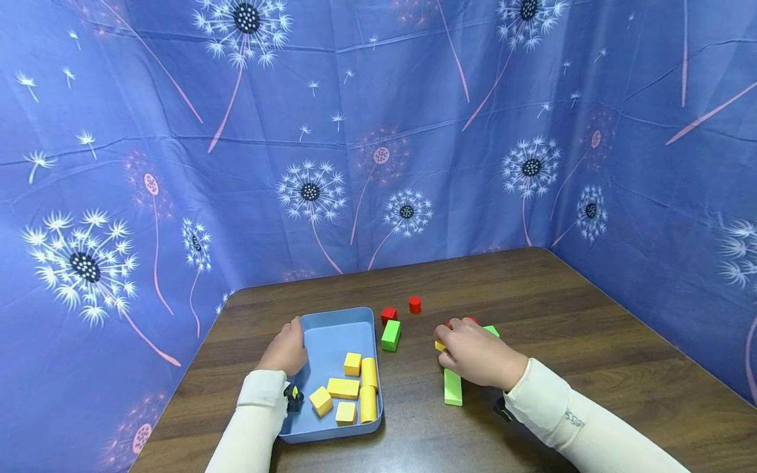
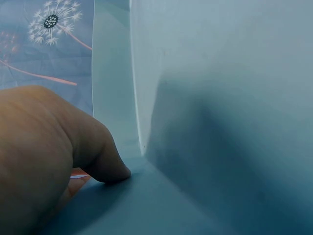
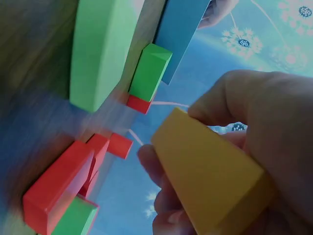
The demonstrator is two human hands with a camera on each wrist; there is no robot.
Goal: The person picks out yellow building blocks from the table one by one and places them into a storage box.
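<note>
A blue tray (image 1: pixel 325 430) lies at the left of the table with several yellow blocks in it, among them a flat block (image 1: pixel 343 388) and two cylinders (image 1: pixel 368 402) along its right wall. My left hand (image 1: pixel 286 348) grips the tray's left wall; the thumb (image 2: pixel 105 156) presses on the inner face. Right of the tray, my right hand (image 1: pixel 481 355) holds a yellow block (image 3: pixel 210 171) between thumb and fingers, over the table. Around that hand are a light green block (image 1: pixel 453 387) and red blocks (image 3: pixel 58 186), partly hidden by the hand in the head view.
Between the tray and my right hand stand a green block (image 1: pixel 391 336), a red cube (image 1: pixel 388 315) and a red cylinder (image 1: pixel 415 305). The wooden table (image 1: pixel 568 309) backs onto a blue dandelion-print cloth (image 1: pixel 367 131), which also hangs at both sides.
</note>
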